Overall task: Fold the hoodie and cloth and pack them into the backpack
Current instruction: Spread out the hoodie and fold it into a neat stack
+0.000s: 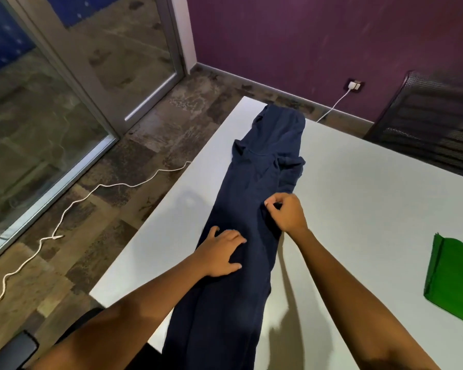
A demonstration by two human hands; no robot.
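Hoodie (254,198): navy, laid long on the white bench (358,198), hood far end.
My left hand (222,252): flat, fingers spread, pinning the cloth.
My right hand (285,212): pinching a fold at the edge.
Handling: soft, limp, likely slides; grip seams.
Green cloth (455,279): well right, untouched.

hoodie (254,182): 1 | cloth (452,276): 1 | hands: 2 | cables: 2

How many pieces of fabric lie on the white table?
2: a long navy blue hoodie under both hands at the middle, and a folded green cloth at the right edge, partly cut off.
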